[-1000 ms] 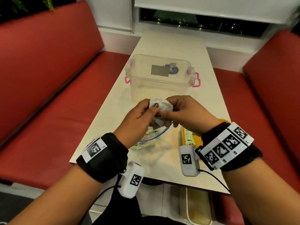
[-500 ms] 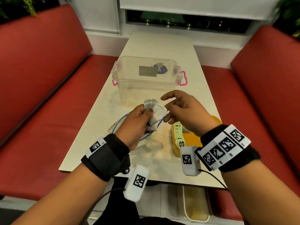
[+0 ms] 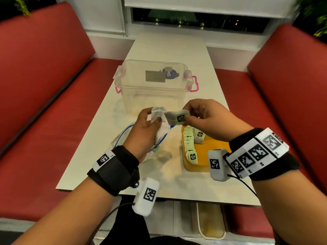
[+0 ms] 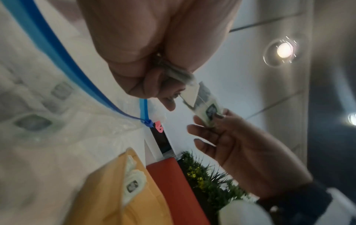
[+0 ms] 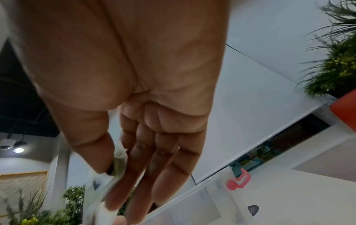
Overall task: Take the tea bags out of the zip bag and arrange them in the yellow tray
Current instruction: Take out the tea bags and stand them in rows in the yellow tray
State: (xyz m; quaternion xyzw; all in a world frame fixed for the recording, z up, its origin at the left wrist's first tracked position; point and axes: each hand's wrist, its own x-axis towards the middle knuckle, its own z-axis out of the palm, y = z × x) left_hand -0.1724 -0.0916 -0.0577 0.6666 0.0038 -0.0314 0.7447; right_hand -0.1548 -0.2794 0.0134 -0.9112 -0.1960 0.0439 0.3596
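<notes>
My left hand grips a bunch of white tea bags above the clear zip bag with its blue seal, which lies on the table. My right hand pinches one tea bag with a pale green tag between thumb and forefinger, right beside the bunch; the same tea bag shows in the left wrist view. The yellow tray sits under my right hand, with a row of tea bags standing along its left side.
A clear lidded storage box with pink latches stands behind my hands on the white table. Red bench seats flank the table on both sides. The table's near edge is just in front of my wrists.
My right hand has taken one tea bag from the bunch in my left hand and pulled it a little to the right. The tray has come more into view.
</notes>
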